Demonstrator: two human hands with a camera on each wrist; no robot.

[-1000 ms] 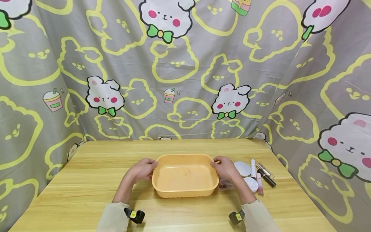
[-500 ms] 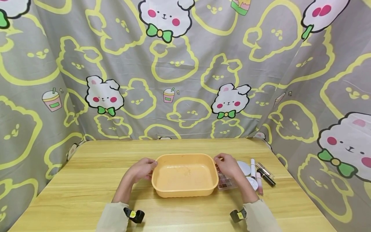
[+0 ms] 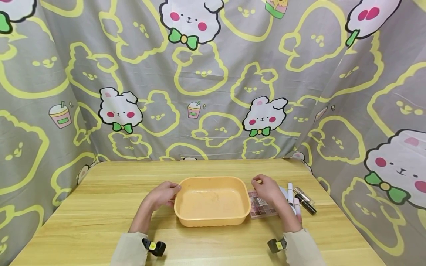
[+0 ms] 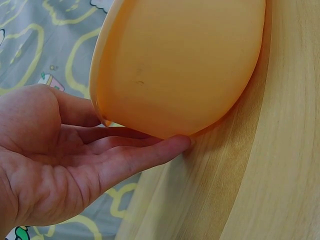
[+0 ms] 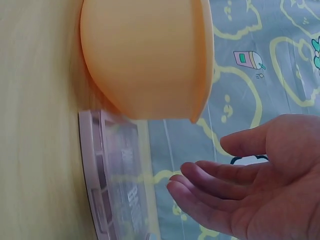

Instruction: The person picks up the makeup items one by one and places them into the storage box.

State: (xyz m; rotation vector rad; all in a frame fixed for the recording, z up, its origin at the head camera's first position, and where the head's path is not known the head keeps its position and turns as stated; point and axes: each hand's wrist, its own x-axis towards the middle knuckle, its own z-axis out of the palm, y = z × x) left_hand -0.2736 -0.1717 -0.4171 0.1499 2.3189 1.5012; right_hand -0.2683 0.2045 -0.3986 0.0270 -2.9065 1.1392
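An orange-yellow plastic basin (image 3: 213,222) stands on the wooden table in the head view, with nothing in it. My left hand (image 3: 163,194) grips its left end; in the left wrist view the thumb lies at the rim and the other fingers lie along the outer wall. Just off the basin's right end is my right hand (image 3: 267,189), holding nothing, its fingers relaxed and apart from the rim. Below that hand an eyeshadow palette (image 3: 261,208) with a clear lid (image 5: 125,175) lies against the basin's right side.
Right of the right hand lie a white tube (image 3: 290,190), a pink lip gloss tube (image 3: 297,207), a black tube (image 3: 307,206) and a gold-coloured tube (image 3: 303,195). Round white compacts are mostly hidden behind the right forearm. A patterned curtain (image 3: 213,81) hangs around the table (image 3: 110,207).
My right hand has let go of the basin's rim and moved to the right, uncovering more of the palette. The left hand and the basin have stayed in place.
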